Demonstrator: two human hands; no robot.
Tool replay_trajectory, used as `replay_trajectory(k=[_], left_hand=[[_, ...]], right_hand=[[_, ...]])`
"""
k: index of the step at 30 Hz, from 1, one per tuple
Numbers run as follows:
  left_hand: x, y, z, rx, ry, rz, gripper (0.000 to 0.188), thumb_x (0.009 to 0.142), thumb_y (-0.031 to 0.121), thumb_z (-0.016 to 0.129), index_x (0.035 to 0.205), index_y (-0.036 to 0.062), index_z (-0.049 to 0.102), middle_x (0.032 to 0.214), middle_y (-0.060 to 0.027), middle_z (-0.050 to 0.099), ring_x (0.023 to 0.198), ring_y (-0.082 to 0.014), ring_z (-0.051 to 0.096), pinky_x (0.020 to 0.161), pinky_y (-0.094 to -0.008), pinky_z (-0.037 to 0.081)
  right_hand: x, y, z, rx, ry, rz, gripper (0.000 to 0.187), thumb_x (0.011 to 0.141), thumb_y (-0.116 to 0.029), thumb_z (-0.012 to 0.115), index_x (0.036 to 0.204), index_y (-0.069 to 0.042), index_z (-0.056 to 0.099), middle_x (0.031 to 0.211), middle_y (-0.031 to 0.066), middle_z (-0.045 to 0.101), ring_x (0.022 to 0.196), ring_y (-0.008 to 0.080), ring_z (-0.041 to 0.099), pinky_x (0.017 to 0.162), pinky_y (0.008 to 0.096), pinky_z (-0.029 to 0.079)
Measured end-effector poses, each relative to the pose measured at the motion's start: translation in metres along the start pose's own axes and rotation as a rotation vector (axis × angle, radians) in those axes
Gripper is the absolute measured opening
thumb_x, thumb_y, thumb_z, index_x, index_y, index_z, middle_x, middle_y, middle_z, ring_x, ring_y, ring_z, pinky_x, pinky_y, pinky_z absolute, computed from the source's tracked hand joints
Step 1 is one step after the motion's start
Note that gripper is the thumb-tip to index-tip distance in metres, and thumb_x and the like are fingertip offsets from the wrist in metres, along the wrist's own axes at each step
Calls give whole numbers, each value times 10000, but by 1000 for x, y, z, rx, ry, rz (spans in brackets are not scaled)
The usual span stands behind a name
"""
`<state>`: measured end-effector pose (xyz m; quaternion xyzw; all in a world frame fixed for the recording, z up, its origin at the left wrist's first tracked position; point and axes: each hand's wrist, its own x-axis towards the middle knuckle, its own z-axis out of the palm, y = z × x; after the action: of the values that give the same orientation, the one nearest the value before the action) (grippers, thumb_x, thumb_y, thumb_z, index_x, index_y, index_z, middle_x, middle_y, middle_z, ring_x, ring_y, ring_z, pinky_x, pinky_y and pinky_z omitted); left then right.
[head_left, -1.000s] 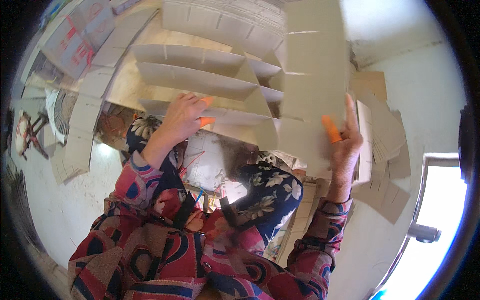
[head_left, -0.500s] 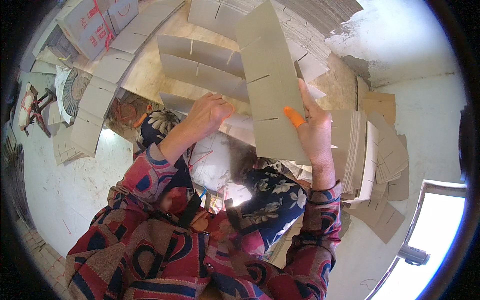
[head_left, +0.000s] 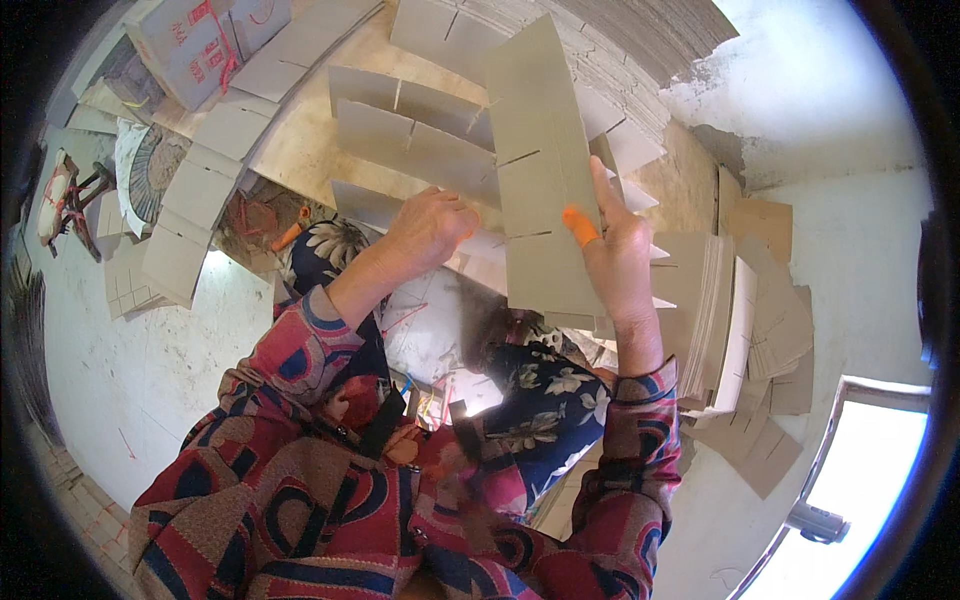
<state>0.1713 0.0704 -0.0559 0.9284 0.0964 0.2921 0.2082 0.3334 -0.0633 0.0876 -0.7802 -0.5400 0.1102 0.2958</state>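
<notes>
My right hand holds a tall grey-brown slotted cardboard panel. Its thumb, in an orange finger cover, presses the front face, and the fingers go round the right edge. Left of the panel, my left hand is closed at the upper edge of the nearest standing cardboard strip; an orange cover shows on a fingertip, and the pinch itself is partly hidden. Two more slotted strips stand on edge behind it, roughly parallel, their right ends behind the panel. White-looking strip ends poke out right of it.
Beyond the strips lies a large pile of cardboard sheets. A bundle of upright sheets stands at right, with loose slotted pieces beside it. Overlapping panels line the wooden board's left edge; a printed box sits far left.
The panel in my right hand has shifted slightly left relative to the strips and stands a little straighter. My left hand stays at the near strip. The whole view has shifted a little.
</notes>
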Motion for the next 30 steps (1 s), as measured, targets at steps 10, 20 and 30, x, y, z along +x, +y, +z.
replay_trajectory(k=[10, 20, 30], left_hand=[[4, 1, -3, -61, 18, -18, 48, 712, 71, 607, 757, 87, 597, 659, -80, 567, 693, -274, 572, 646, -384, 438], [8, 4, -1, -96, 30, -56, 31, 701, 64, 586, 684, 72, 562, 663, -96, 568, 725, -306, 571, 665, -409, 444], [12, 0, 1, -62, -57, -38, 115, 734, 88, 655, 849, 82, 655, 718, -87, 599, 744, -287, 569, 657, -392, 441]], right_hand=[[-1, 10, 13, -44, 28, -110, 601, 790, 17, 654, 1347, -10, 429, 1176, 229, 573, 999, 313, 621, 807, 328, 496], [17, 35, 55, -56, -36, -278, 528, 793, 8, 633, 1289, 44, 457, 834, 302, 562, 704, 430, 583, 642, 378, 505], [18, 52, 89, -413, -222, -275, 294, 797, -17, 554, 1090, 8, 565, 816, 200, 618, 704, 396, 610, 633, 458, 502]])
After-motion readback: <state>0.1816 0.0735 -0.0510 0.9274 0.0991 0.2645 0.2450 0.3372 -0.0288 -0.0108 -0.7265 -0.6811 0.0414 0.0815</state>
